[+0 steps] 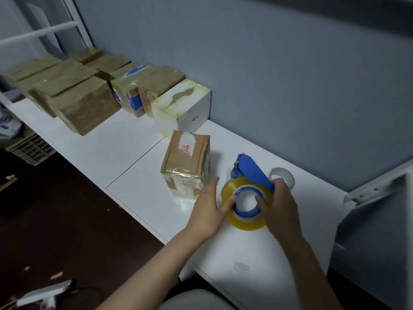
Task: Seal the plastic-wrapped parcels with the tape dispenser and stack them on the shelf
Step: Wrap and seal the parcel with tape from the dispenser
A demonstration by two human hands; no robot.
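We find the white table point(134, 157) bearing the brown taped parcel point(185, 162), just left of the blue tape dispenser point(248, 181). The right hand point(282, 206) grips the dispenser. The left hand point(207, 209), fingers straight, touches its roll and lies nearer the parcel.

the parcel point(186, 162) stands on the table point(125, 153). just right of it lies the tape dispenser point(250, 175), its head pointing away toward the wall point(268, 74). the left hand point(209, 211) sits between parcel and dispenser, a fingertip on the roll's left side. the right hand point(281, 206) grips the dispenser from the right, thumb in the roll's core. a spare roll point(282, 175) lies flat behind the right hand. behind the parcel a box point(181, 106) stands against the wall, and left of it a cluster of parcels point(85, 95) runs along the table. a crate point(31, 148) sits below the table, far left.
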